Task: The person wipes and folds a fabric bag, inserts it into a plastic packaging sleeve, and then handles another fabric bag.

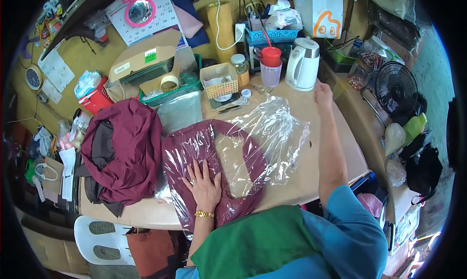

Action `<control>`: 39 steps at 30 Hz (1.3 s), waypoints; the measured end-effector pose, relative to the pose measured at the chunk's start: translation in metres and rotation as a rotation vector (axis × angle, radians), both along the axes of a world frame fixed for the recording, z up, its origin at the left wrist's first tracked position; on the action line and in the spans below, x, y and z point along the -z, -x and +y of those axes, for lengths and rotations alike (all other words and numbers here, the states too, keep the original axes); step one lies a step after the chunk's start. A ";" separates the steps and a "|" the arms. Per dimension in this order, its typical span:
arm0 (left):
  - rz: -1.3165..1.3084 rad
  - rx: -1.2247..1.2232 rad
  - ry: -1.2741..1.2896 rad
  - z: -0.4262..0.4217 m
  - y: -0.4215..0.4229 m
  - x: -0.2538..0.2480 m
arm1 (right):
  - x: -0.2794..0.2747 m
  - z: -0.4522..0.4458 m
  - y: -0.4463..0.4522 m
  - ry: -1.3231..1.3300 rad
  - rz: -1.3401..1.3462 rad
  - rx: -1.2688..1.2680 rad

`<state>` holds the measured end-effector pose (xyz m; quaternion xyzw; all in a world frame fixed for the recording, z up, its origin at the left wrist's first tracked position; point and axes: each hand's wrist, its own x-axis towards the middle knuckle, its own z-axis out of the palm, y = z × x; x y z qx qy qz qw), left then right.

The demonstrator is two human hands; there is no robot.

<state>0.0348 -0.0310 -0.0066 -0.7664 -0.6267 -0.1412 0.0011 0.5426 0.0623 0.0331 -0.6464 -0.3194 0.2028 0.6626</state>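
My left hand (203, 185) lies flat with fingers spread on a folded maroon fabric piece (248, 157) that curves in a ring. Clear plastic (180, 160) covers at least its left side. Beyond it, a crumpled sheet of clear plastic (275, 133) spreads over the table (311, 167). My right arm reaches forward, and my right hand (323, 95) is closed just right of a white electric kettle (301, 67); whatever it may hold is hidden. To the left sits a bundle of maroon and dark fabric (138, 143).
At the back stand a purple cup (270, 76), a glass jar (239, 64), a small checked box (220, 87) and a green basket (175, 95). Dark scissors (228, 109) lie before them. A black fan (396, 87) is on the right; a white chair (87, 235) is at lower left.
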 end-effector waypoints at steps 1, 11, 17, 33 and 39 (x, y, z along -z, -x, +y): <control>0.000 0.004 0.015 0.000 0.001 -0.001 | -0.002 -0.013 -0.010 0.129 -0.050 0.063; -0.869 0.703 0.162 0.013 -0.121 -0.114 | -0.074 -0.100 0.192 -0.127 0.550 -1.197; -1.762 0.421 -0.093 0.037 -0.119 -0.231 | -0.139 -0.138 0.182 -0.498 -0.018 -0.428; -1.976 -0.365 0.181 -0.021 0.112 -0.023 | 0.010 -0.134 0.253 0.488 -1.190 -0.579; -1.357 -0.317 0.022 -0.016 0.193 0.021 | 0.020 -0.121 0.206 0.500 -1.315 -0.698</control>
